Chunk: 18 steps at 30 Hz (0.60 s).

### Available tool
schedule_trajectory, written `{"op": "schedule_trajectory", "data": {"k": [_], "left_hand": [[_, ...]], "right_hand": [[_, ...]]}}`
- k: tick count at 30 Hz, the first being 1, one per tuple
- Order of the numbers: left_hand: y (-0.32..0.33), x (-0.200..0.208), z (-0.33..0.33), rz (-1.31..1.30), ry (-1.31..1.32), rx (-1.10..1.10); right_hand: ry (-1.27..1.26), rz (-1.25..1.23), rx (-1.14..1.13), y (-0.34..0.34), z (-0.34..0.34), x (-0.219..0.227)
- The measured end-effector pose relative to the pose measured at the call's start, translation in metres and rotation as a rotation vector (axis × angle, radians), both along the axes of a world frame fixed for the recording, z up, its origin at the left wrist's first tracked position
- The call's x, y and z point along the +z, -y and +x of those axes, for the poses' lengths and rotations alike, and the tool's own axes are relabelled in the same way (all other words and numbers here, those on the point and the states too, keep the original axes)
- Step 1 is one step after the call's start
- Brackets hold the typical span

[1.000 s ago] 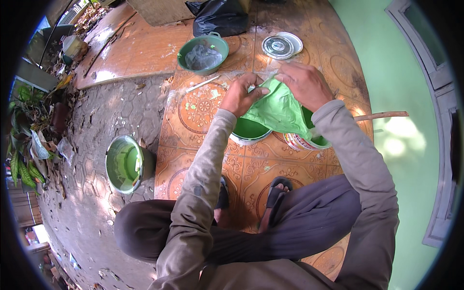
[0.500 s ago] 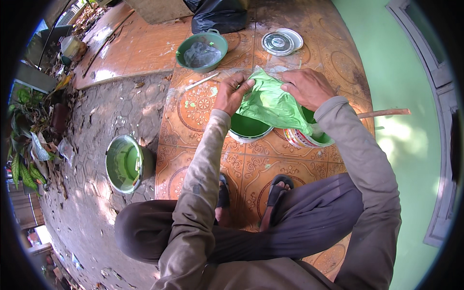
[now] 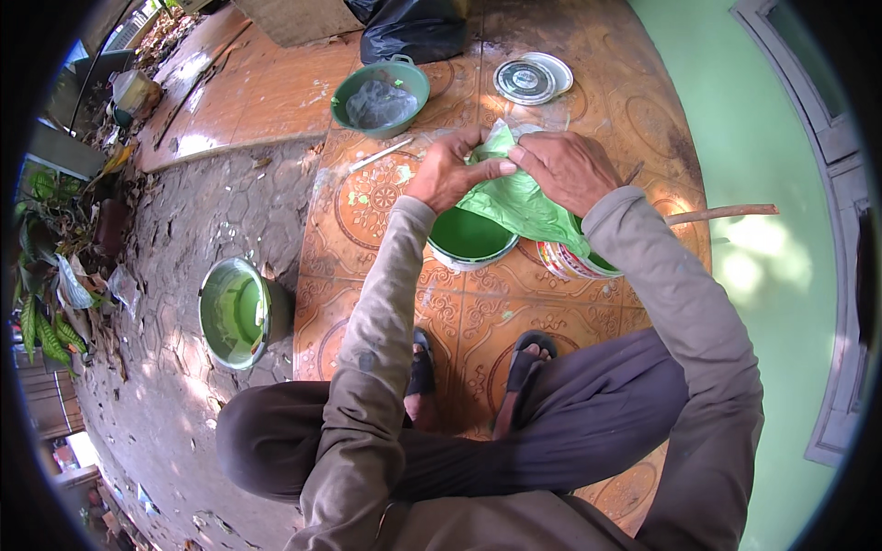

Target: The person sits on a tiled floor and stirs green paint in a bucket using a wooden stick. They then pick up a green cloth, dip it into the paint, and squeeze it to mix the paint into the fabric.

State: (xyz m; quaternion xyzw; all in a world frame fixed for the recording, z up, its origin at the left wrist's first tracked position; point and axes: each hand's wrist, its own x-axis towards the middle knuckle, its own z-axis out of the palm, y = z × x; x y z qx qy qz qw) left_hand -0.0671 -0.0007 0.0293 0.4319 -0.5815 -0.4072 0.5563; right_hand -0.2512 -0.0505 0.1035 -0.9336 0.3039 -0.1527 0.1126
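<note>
A crumpled plastic bag point(image 3: 531, 209), coated in light green paint, is gripped at its upper edge by both hands. My left hand point(image 3: 452, 173) pinches it with the thumb pointing right. My right hand point(image 3: 571, 169) closes over it, its fingers beside that thumb. The bag hangs over a white-rimmed bucket point(image 3: 470, 265) of dark green paint and a bucket with a colourful printed side point(image 3: 562, 264). Bag and right arm hide much of this second bucket. A wooden stick point(image 3: 726, 213) juts out to its right.
A green basin point(image 3: 423, 90) lined with clear plastic sits at the far side, near a round lid point(image 3: 528, 83) and a black bag point(image 3: 413, 37). A thin white stick point(image 3: 380, 154) lies on the tiles. Left stands a paint-smeared bucket point(image 3: 206, 317); a green wall point(image 3: 772, 367) rises right.
My hands have drawn together along the bag's upper edge, gathering it into a narrower bunch. My left thumb now reaches across to the right hand.
</note>
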Motion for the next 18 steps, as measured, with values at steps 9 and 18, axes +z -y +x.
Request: {"op": "schedule_trajectory", "data": {"k": [9, 18], "left_hand": [[0.005, -0.019, -0.003, 0.091, -0.009, 0.025], [0.003, -0.04, 0.015, -0.125, 0.521, 0.175]], "right_hand": [[0.065, -0.205, 0.15, 0.0, 0.001, -0.004], [0.11, -0.213, 0.156, 0.001, -0.001, 0.004]]}}
